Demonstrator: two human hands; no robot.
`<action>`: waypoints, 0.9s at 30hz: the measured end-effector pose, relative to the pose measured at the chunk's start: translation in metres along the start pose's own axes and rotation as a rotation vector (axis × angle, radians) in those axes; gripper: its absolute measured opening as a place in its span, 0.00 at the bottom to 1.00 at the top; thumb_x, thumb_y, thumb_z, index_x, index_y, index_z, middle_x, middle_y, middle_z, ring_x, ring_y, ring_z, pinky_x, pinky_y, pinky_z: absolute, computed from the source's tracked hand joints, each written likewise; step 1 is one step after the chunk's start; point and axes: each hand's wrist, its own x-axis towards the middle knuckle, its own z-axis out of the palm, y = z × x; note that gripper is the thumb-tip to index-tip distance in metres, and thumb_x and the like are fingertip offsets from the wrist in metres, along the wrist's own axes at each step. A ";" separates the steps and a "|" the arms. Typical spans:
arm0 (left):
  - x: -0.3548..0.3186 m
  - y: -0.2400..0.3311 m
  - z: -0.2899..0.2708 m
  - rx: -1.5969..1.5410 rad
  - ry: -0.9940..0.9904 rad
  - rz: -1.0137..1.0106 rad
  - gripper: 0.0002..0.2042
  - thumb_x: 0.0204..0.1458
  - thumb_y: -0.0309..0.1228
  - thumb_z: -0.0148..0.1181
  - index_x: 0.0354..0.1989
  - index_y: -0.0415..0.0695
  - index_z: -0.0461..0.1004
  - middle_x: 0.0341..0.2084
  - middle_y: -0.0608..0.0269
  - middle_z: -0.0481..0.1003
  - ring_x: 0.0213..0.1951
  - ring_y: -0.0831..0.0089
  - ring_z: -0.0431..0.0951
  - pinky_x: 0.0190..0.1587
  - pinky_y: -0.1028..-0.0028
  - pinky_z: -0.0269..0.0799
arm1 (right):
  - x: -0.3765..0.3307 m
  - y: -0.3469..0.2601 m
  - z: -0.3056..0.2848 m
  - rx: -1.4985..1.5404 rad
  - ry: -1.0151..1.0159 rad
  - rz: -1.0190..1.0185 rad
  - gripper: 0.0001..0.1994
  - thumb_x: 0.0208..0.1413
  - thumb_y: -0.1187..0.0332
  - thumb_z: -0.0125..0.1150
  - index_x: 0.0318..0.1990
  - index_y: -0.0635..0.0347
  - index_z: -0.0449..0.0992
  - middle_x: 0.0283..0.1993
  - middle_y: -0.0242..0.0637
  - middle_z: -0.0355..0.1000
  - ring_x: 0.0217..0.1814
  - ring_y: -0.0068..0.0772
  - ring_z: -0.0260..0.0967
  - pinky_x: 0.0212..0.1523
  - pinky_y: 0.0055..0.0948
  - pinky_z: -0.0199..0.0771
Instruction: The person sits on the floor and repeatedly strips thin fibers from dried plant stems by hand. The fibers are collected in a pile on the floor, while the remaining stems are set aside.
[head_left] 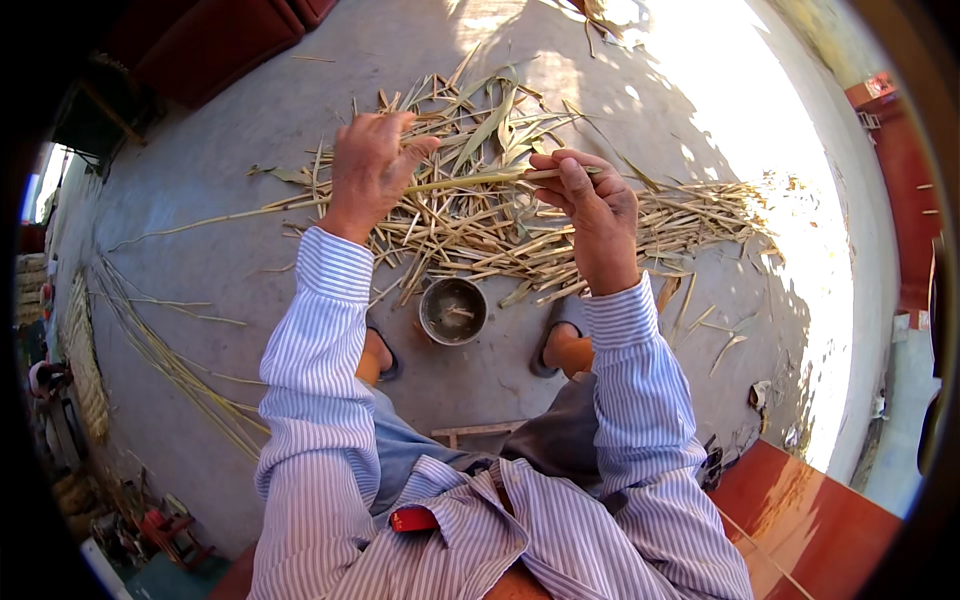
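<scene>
My right hand (592, 208) pinches the thick end of a long, pale reed stalk (465, 182) between thumb and fingers. This stalk slants down to the left, passes behind my left wrist and thins to a tip over the floor. My left hand (370, 172) is raised above it, thumb apart from the fingers, with nothing visible in it. Beneath both hands lies a wide heap of cut stalk pieces (480, 235). Dry leaves (490, 130) lie on the heap's far side.
Between my feet stands a round metal bowl (453, 310) with liquid and a few scraps inside. Long thin stalks (185, 375) lie on the floor at left. A dark red sofa (215, 45) stands far left; a red-brown panel (800, 520) is near right.
</scene>
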 end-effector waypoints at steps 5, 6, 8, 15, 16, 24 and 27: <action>-0.011 0.053 0.015 -0.335 -0.130 0.191 0.09 0.50 0.37 0.61 0.30 0.45 0.76 0.22 0.61 0.75 0.28 0.61 0.75 0.32 0.63 0.67 | 0.000 0.013 0.002 -0.059 0.096 -0.020 0.14 0.63 0.60 0.56 0.46 0.64 0.73 0.43 0.42 0.78 0.42 0.28 0.77 0.41 0.23 0.76; -0.013 0.053 0.017 -0.331 -0.130 0.165 0.09 0.49 0.38 0.61 0.27 0.45 0.75 0.20 0.62 0.73 0.28 0.61 0.75 0.32 0.63 0.67 | 0.000 0.016 -0.001 -0.087 0.128 -0.028 0.15 0.63 0.59 0.57 0.46 0.63 0.73 0.43 0.41 0.78 0.41 0.28 0.77 0.40 0.22 0.76; -0.010 0.056 0.013 -0.253 -0.146 0.157 0.11 0.48 0.40 0.62 0.24 0.46 0.72 0.18 0.62 0.71 0.27 0.62 0.75 0.31 0.63 0.67 | -0.002 0.017 0.001 -0.102 0.196 -0.024 0.16 0.62 0.57 0.58 0.45 0.62 0.73 0.42 0.40 0.78 0.40 0.28 0.77 0.38 0.20 0.75; -0.017 0.058 -0.010 -0.259 0.041 0.130 0.10 0.45 0.35 0.63 0.21 0.45 0.72 0.17 0.62 0.73 0.25 0.64 0.76 0.34 0.64 0.66 | -0.006 0.015 0.015 -0.120 0.153 -0.026 0.15 0.61 0.57 0.59 0.43 0.62 0.74 0.37 0.39 0.78 0.37 0.28 0.77 0.35 0.20 0.74; -0.019 0.054 -0.012 -0.195 0.019 0.140 0.09 0.44 0.34 0.63 0.21 0.45 0.72 0.16 0.62 0.73 0.25 0.64 0.76 0.34 0.65 0.66 | -0.005 0.017 0.018 -0.125 0.151 -0.007 0.15 0.61 0.57 0.60 0.42 0.62 0.74 0.37 0.39 0.78 0.37 0.28 0.77 0.35 0.20 0.74; -0.053 0.010 -0.035 0.056 -0.227 0.077 0.04 0.41 0.28 0.62 0.21 0.48 0.72 0.14 0.66 0.72 0.23 0.66 0.76 0.33 0.65 0.64 | -0.004 0.027 0.015 -0.149 0.079 0.159 0.18 0.61 0.55 0.59 0.46 0.63 0.73 0.43 0.40 0.77 0.42 0.29 0.76 0.41 0.21 0.75; -0.090 -0.040 -0.063 -0.024 -0.391 -0.068 0.06 0.46 0.35 0.62 0.23 0.49 0.74 0.14 0.64 0.71 0.23 0.63 0.76 0.29 0.61 0.66 | -0.003 0.017 -0.002 -0.188 0.069 0.137 0.20 0.62 0.56 0.57 0.52 0.65 0.71 0.47 0.42 0.76 0.47 0.30 0.75 0.46 0.23 0.73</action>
